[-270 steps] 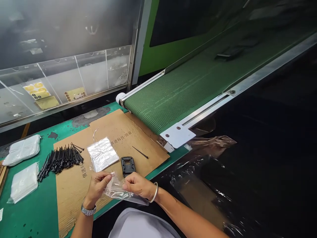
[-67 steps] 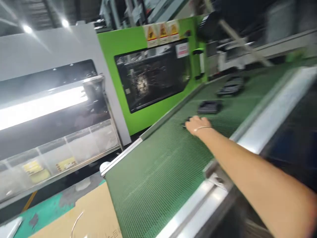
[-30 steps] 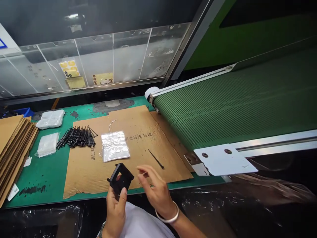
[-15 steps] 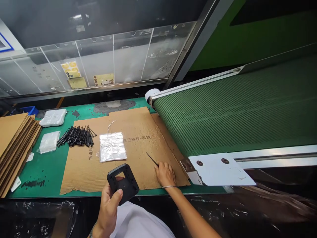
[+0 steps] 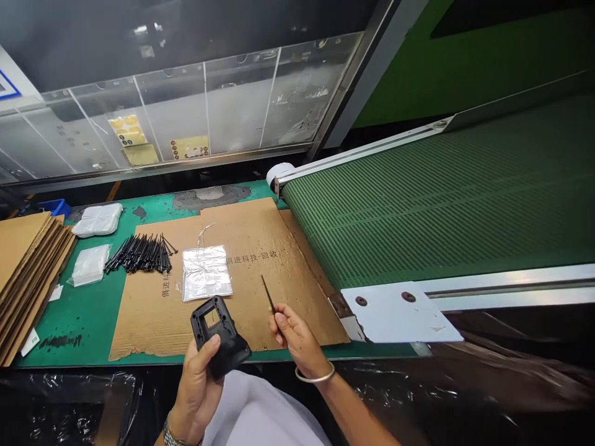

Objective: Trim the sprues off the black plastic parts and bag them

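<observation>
My left hand (image 5: pixel 201 378) is closed around the lower left of a black plastic housing (image 5: pixel 222 344), thumb on top. The housing has a square opening near its upper end and is tilted. A thin black rod (image 5: pixel 268 292) points up and left from my right hand (image 5: pixel 297 341), which pinches its lower end between thumb and fingers above the cardboard sheet (image 5: pixel 260 229). Beyond the housing, a stack of clear plastic bags (image 5: pixel 207 272) lies on the cardboard. To their left is a pile of similar black rods with wider ends (image 5: pixel 143 253).
A green conveyor belt (image 5: pixel 418 204) slopes up at the right, with a white end plate (image 5: pixel 395 316) near my right arm. Cardboard sheets (image 5: pixel 32 272) are stacked at the left of the green table (image 5: pixel 60 316), near two more bag stacks (image 5: pixel 90 265).
My right hand has lifted off the cardboard with the rod and moved left toward the housing. The left hand has turned the housing slightly, showing more of its raised edges.
</observation>
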Motion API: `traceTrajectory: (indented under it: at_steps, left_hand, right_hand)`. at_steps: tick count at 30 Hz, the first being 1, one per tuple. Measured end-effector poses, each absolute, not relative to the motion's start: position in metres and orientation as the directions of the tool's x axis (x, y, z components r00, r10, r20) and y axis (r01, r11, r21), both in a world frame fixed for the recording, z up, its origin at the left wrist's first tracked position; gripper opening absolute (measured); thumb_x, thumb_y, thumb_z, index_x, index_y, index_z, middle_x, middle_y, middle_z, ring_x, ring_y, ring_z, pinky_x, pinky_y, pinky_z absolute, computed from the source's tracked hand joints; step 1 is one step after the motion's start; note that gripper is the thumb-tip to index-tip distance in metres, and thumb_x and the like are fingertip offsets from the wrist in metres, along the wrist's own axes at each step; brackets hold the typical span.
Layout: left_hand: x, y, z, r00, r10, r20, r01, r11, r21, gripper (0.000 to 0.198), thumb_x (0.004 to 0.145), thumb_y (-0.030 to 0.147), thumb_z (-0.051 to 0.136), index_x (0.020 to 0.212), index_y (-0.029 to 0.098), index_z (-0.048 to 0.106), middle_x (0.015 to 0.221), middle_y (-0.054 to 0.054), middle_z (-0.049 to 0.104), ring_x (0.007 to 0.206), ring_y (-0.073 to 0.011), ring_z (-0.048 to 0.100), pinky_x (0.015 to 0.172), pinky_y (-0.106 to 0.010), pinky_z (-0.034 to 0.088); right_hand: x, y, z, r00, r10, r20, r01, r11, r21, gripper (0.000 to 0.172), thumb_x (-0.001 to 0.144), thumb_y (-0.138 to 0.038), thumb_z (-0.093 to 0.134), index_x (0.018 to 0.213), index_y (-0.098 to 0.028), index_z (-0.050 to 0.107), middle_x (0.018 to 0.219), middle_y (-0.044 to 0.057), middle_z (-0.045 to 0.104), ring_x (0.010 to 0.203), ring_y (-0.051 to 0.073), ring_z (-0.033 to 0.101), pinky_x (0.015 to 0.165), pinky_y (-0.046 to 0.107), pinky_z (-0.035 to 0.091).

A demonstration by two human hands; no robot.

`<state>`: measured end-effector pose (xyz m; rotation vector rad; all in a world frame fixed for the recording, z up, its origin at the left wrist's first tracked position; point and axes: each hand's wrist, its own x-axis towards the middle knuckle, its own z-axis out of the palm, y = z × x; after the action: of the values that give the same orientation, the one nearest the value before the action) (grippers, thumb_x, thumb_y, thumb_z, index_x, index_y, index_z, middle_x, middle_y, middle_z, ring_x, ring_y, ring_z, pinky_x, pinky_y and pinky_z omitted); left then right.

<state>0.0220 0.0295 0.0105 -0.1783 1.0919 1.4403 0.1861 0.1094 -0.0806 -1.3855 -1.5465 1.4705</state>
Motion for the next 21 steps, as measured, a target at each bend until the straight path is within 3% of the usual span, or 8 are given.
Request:
traceTrajectory:
  at_steps: [4,7,9,11,15,21]
  left_hand:
    - [0.019,0.041,0.005,-0.140,0.499,-0.855,-0.934,0.222,0.282,0.012,0.075,0.000,0.051,0.078,0.010,0.058,0.072,-0.008,0.066,0.058,-0.0126,0.061,0.049,-0.020,0.047]
    - [0.018,0.044,0.001,-0.064,0.502,-0.862,-0.957,0.215,0.196,0.014,0.080,0.001,0.045,0.076,0.009,0.056,0.069,-0.009,0.063,0.057,-0.0112,0.058,0.047,-0.018,0.045]
    - [0.019,0.042,0.000,-0.030,0.515,-0.857,-0.968,0.199,0.154,0.015,0.082,0.002,0.042,0.076,0.008,0.055,0.068,-0.008,0.061,0.058,-0.0107,0.057,0.048,-0.018,0.045]
    - [0.020,0.040,0.001,-0.009,0.527,-0.850,-0.977,0.178,0.121,0.017,0.083,0.003,0.040,0.075,0.008,0.054,0.068,-0.007,0.060,0.059,-0.0099,0.056,0.048,-0.017,0.044]
    - [0.022,0.037,0.004,0.030,0.544,-0.839,-0.985,0.158,0.067,0.019,0.085,0.007,0.039,0.075,0.009,0.054,0.066,-0.004,0.056,0.058,-0.0087,0.054,0.049,-0.017,0.044]
    - [0.024,0.029,0.011,0.096,0.556,-0.825,-0.980,0.198,0.020,0.019,0.086,0.014,0.040,0.077,0.008,0.056,0.066,-0.004,0.053,0.052,-0.0095,0.050,0.047,-0.022,0.042]
  right_hand:
    - [0.167,0.082,-0.041,-0.422,0.861,-0.285,-0.083,-0.349,-0.933,0.050,0.078,-0.066,0.042,0.087,-0.017,0.045,0.055,-0.008,0.032,0.042,0.006,0.024,0.039,0.018,0.020]
    - [0.160,0.070,-0.029,-0.474,0.836,-0.277,-0.101,-0.365,-0.926,0.049,0.079,-0.067,0.040,0.080,-0.018,0.044,0.053,-0.008,0.031,0.043,0.006,0.023,0.039,0.019,0.020]
    - [0.157,0.064,-0.028,-0.485,0.854,-0.188,-0.009,-0.220,-0.975,0.046,0.085,-0.062,0.033,0.075,-0.018,0.043,0.052,-0.007,0.035,0.044,0.007,0.029,0.042,0.020,0.024]
    - [0.156,0.058,-0.029,-0.483,0.875,-0.008,0.119,0.056,-0.991,0.041,0.092,-0.051,0.026,0.073,-0.018,0.043,0.055,-0.004,0.041,0.048,0.009,0.037,0.046,0.022,0.029]
    - [0.155,0.050,-0.031,-0.543,0.766,0.345,0.296,0.559,-0.775,0.035,0.096,-0.030,0.022,0.074,-0.018,0.046,0.060,0.001,0.050,0.052,0.012,0.046,0.049,0.024,0.032]
    - [0.154,0.050,-0.031,-0.666,0.574,0.477,0.295,0.790,-0.538,0.032,0.093,-0.018,0.025,0.070,-0.019,0.046,0.055,0.002,0.052,0.049,0.014,0.046,0.046,0.027,0.029]
